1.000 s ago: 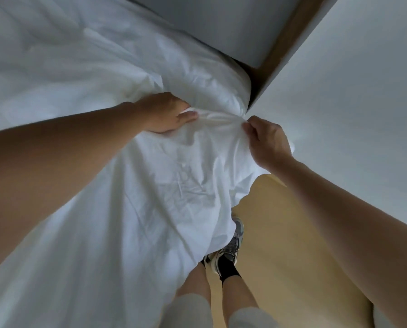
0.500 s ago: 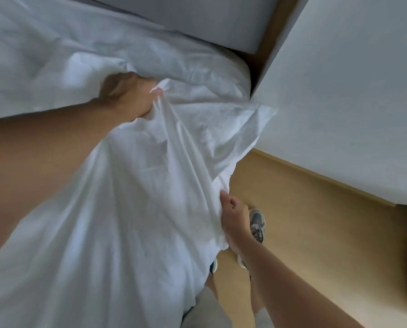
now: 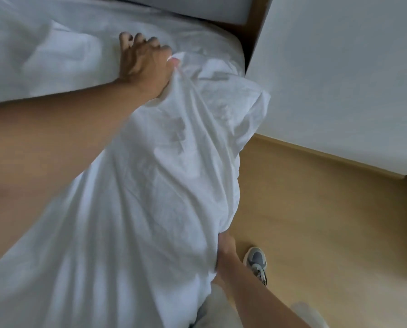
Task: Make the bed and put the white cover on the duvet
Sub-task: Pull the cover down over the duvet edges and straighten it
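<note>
Gripping is noted at both ends of the white cover. The left hand pinches a bunched fold between thumb and curled fingers, knuckles up, over the bed. The right hand clutches the cover's lower edge (fingers buried in cloth; only the back of the hand and the wrist show). The cover hangs creased and stretched between the two hands. A grey shoe stands on the wooden floor just beside the right hand.
</note>
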`<action>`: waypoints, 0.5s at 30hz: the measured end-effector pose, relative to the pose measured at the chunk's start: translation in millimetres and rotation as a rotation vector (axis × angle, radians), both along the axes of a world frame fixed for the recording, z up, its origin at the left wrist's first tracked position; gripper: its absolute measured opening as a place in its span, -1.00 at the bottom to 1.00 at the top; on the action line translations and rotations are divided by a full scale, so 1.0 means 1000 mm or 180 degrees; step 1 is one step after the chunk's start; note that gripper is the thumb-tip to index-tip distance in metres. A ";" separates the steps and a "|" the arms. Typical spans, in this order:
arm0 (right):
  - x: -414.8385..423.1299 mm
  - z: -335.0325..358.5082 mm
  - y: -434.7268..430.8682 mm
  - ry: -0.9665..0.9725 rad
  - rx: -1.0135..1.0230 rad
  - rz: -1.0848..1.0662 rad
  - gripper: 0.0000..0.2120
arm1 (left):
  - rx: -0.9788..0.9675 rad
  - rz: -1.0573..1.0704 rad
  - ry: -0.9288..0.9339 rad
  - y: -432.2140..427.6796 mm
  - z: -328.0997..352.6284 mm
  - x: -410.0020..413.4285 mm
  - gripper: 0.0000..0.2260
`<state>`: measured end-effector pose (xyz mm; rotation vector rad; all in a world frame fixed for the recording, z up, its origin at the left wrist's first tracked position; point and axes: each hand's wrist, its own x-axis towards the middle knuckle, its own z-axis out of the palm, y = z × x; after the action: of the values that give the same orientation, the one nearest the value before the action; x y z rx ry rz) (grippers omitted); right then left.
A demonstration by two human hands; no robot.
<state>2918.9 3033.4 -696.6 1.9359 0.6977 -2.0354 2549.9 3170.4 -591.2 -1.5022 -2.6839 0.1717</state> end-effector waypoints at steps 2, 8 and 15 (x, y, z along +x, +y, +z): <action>0.008 -0.005 -0.019 -0.0130 0.0256 0.0029 -0.81 | 0.0503 0.0310 -0.0138 -0.007 0.007 0.026 -0.58; 0.088 -0.009 -0.017 -0.0077 -0.0025 -0.1113 -0.46 | 0.0614 0.1695 -0.1401 -0.134 -0.003 0.184 -0.14; 0.092 -0.031 -0.042 0.0639 0.0433 0.0647 -0.41 | -0.0461 0.1901 -0.1284 -0.323 -0.076 0.305 0.06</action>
<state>3011.1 2991.0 -727.5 1.6618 1.0588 -2.1194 2854.5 2847.3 -666.8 -0.7696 -3.4459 0.0955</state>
